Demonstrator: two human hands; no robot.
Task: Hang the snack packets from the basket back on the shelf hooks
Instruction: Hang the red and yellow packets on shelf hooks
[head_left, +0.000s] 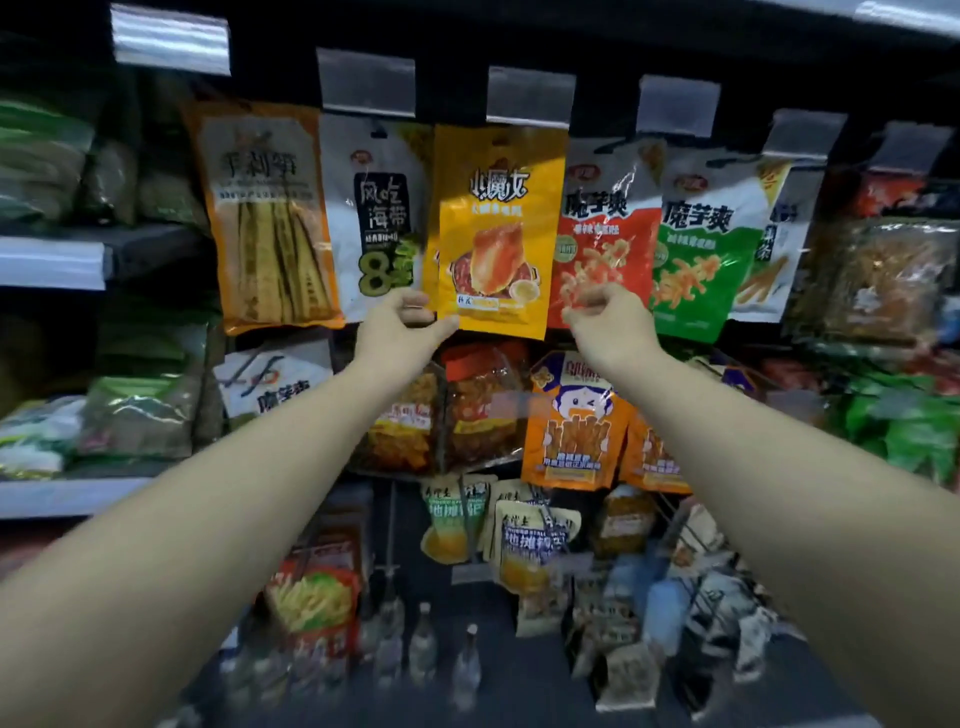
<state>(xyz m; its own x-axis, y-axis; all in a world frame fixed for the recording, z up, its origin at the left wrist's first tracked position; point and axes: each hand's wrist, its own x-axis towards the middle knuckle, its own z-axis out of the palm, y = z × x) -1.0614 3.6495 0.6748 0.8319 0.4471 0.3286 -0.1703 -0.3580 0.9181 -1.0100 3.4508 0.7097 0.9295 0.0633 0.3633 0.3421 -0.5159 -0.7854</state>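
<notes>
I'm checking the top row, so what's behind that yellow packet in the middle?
The yellow packet overlaps a white packet on its left and a red packet on its right. Its hook and anything directly behind it are hidden. The left hand pinches its bottom corner.

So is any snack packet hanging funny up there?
Yes. The yellow packet hangs slightly tilted and overlaps its neighbours, while the left hand pinches its bottom corner. The right hand holds nothing.

Shelf hooks (530, 96) hanging snack packets (496, 234), bottles (423, 642) below
</notes>
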